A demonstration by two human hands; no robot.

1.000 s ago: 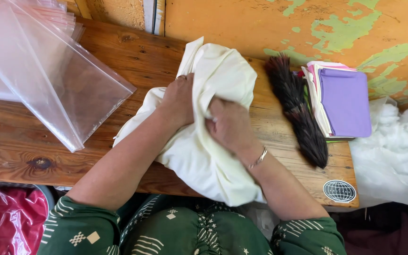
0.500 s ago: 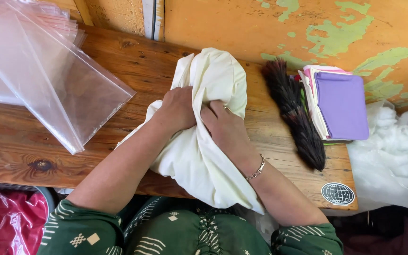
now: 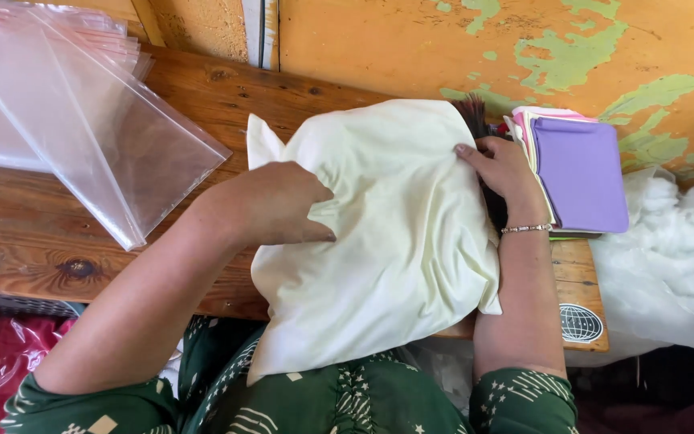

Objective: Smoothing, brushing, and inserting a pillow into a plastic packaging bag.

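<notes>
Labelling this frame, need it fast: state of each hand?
Left hand: fingers closed, gripping the left edge of the cream cloth.
Right hand: fingers closed on the cloth's right edge.

A soft cream cloth bag point(image 3: 387, 233) is laid flat and puffy on the wooden counter point(image 3: 202, 104), with its lower end hung over the near edge.

I see both forearms bare below short dark green sleeves printed with cream stripes, small squares and stars; the same green patterned cloth covers my lap. My right hand point(image 3: 504, 173) wears a thin metal bracelet point(image 3: 526, 229) at the wrist; my left hand point(image 3: 271, 205) is bare.
</notes>
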